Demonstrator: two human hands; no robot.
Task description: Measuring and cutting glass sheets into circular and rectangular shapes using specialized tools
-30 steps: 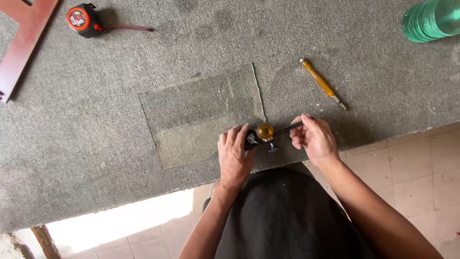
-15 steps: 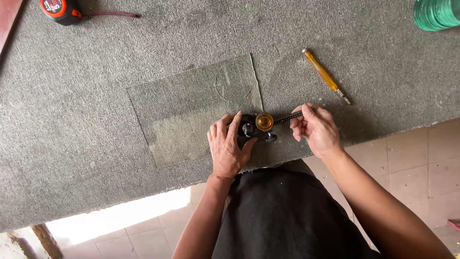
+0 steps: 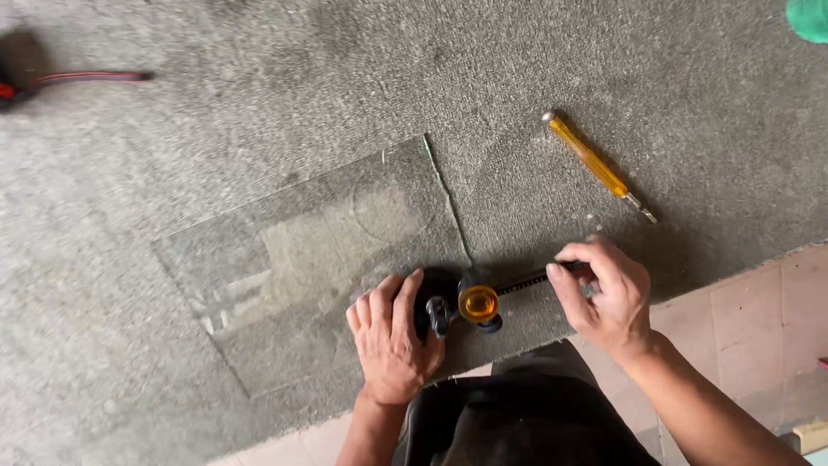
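Note:
A clear glass sheet (image 3: 293, 259) lies flat on a grey carpeted table (image 3: 259, 103). At its near right corner rests a black circle-cutter tool with an amber knob (image 3: 478, 304) and a thin black bar reaching right. My left hand (image 3: 390, 338) presses on the tool's black base over the glass. My right hand (image 3: 604, 295) pinches the far end of the bar. A faint round mark shows on the glass (image 3: 392, 207).
A yellow-handled glass cutter (image 3: 595, 164) lies on the carpet to the upper right. A tape measure's cord (image 3: 86, 78) is at the upper left and a green object (image 3: 809, 19) at the top right corner. Tiled floor (image 3: 759, 319) lies below the table's edge.
The view has moved closer and shifted right, so the tape measure has nearly left the frame. My hands keep their hold on the tool at the glass corner.

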